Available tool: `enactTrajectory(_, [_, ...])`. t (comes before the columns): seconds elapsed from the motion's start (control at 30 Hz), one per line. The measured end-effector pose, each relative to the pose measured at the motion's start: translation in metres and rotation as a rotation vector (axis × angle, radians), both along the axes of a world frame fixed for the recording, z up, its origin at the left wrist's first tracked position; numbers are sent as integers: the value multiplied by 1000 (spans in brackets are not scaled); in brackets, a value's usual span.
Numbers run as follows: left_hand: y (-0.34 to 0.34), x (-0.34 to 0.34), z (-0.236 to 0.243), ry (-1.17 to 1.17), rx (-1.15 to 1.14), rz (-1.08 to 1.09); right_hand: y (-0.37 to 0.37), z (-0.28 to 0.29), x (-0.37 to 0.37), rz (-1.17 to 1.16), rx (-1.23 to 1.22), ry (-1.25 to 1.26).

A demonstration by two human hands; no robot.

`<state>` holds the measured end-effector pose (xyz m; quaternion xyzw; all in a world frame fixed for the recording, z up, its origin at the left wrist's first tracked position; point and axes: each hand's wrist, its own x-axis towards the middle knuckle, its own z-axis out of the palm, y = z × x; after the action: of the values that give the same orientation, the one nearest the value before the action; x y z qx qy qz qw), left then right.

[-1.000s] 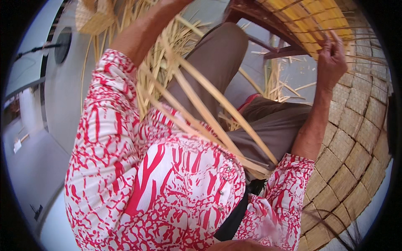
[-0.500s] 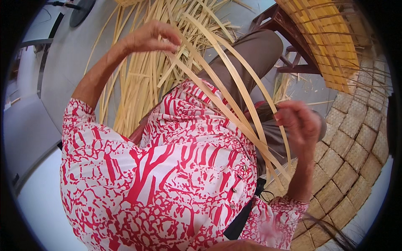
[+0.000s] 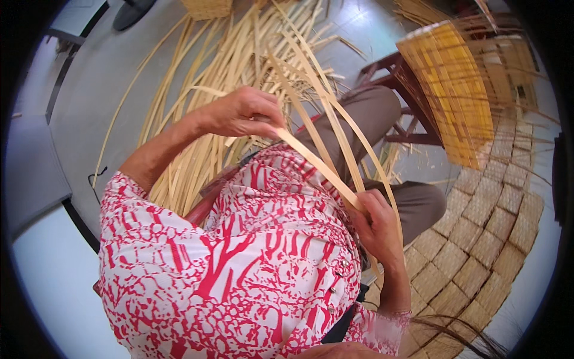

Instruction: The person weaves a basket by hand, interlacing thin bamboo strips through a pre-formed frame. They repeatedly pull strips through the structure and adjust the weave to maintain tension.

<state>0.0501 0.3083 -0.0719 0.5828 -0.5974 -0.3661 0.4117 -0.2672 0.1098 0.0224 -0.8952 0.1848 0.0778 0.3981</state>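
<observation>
A flat pale bamboo strip (image 3: 317,161) runs between my two hands, slanting down to the right across my lap. My left hand (image 3: 248,112) pinches its upper end between thumb and bent fingers. Lower right, my right hand (image 3: 378,226) is closed on the same strip near my knee. A few more long strips (image 3: 341,137) arch loosely over my thigh, passing behind or beside my right hand. Just beyond my left hand lies a big heap of similar strips (image 3: 197,107).
At the upper right a yellow woven panel (image 3: 454,78) with loose strip ends leans by a dark red wooden stool (image 3: 394,78). Woven square-patterned matting (image 3: 478,239) covers the right side. A grey surface (image 3: 36,167) stands at far left, a round black base (image 3: 133,13) at top left.
My left hand has come down and nearer, now gripping the strip. My right hand has moved left and lower and closed on the strip. The view has shifted slightly.
</observation>
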Motion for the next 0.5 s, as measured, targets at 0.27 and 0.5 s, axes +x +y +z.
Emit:
enactTrajectory(0.27, [49, 9, -51, -253, -183, 894, -24, 4, -17, -155, -263, -115])
enactTrajectory(0.5, [165, 2, -275, -182, 830, 1053, -16, -6, -13, -63, -426, -15])
